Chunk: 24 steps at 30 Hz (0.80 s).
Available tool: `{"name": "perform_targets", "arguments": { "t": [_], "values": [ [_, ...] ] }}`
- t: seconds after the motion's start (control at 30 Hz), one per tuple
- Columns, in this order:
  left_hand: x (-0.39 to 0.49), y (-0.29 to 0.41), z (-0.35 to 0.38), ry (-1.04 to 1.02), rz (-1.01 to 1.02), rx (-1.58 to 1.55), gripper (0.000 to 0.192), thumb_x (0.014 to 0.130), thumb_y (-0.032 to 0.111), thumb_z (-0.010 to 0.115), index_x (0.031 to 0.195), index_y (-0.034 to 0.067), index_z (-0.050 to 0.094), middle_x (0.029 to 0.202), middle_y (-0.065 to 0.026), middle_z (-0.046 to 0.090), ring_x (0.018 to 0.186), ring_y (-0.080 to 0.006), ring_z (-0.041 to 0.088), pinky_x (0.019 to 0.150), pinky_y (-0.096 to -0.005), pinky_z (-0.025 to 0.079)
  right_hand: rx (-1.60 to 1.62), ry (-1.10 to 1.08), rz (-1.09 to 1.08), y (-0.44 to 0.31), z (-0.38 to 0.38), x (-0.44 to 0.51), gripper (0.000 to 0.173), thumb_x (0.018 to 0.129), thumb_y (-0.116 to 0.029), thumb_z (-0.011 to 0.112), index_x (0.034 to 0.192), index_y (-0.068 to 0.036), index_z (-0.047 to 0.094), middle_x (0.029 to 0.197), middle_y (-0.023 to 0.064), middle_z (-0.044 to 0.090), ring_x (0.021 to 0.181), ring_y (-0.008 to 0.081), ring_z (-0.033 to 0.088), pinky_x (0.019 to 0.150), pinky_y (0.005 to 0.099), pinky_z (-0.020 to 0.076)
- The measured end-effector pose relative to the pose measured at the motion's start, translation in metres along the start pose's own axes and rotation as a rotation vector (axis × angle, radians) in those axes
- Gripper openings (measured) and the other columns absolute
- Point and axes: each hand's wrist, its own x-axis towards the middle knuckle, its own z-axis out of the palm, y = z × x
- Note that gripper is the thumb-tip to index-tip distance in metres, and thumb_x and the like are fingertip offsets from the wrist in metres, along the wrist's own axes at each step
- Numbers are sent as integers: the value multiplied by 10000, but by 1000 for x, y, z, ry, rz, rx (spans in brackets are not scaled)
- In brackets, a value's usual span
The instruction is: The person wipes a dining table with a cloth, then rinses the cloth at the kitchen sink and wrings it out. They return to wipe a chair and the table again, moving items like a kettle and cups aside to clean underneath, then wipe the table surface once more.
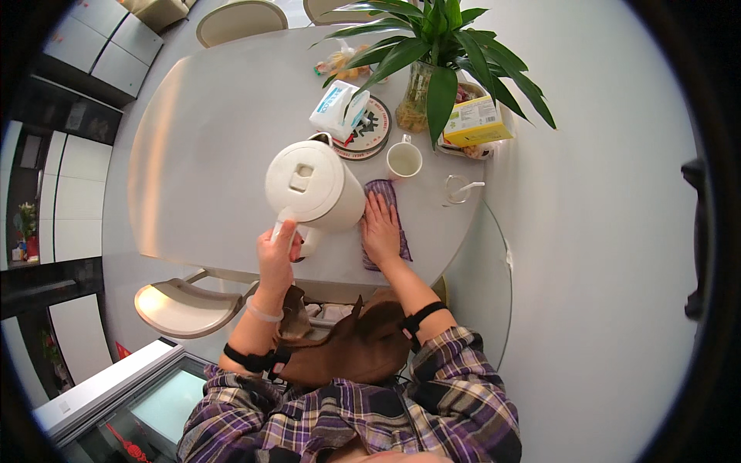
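Observation:
My left hand (279, 250) grips the handle of a white electric kettle (346, 199), whose lid (304, 180) is closed. The kettle looks raised off the table, though its bottom is hidden. Flat on a folded purple striped cloth (379, 186) lies my right hand (380, 228), its fingers extended, close to the kettle's right side. Beyond the cloth stands a white mug (404, 160) with its handle pointing away from me.
Behind the kettle, a pack of tissues (338, 110) rests on round patterned mats (379, 130). A glass vase (412, 104) holds a leafy plant, beside a yellow box (476, 122). A clear glass cup (457, 190) stands near the right edge of the white table (202, 144).

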Motion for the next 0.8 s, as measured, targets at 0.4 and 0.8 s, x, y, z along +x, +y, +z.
{"name": "perform_targets", "arguments": {
  "t": [0.4, 0.8],
  "values": [
    [-33, 75, -65, 123, 217, 195, 511, 999, 488, 587, 721, 63, 537, 514, 18, 367, 527, -107, 357, 657, -264, 397, 134, -195, -368, -54, 54, 106, 489, 1019, -191, 410, 1493, -76, 421, 1589, 101, 371, 1489, 248, 302, 1222, 411, 232],
    [-19, 49, -40, 5, 108, 37, 406, 964, 395, 681, 818, 24, 608, 672, -22, 547, 508, -63, 396, 480, -228, 292, 209, -412, -527, 17, -20, -29, 496, 971, -138, 496, 1465, -101, 473, 1557, 96, 428, 1463, 251, 361, 1202, 433, 293]
  ]
}}
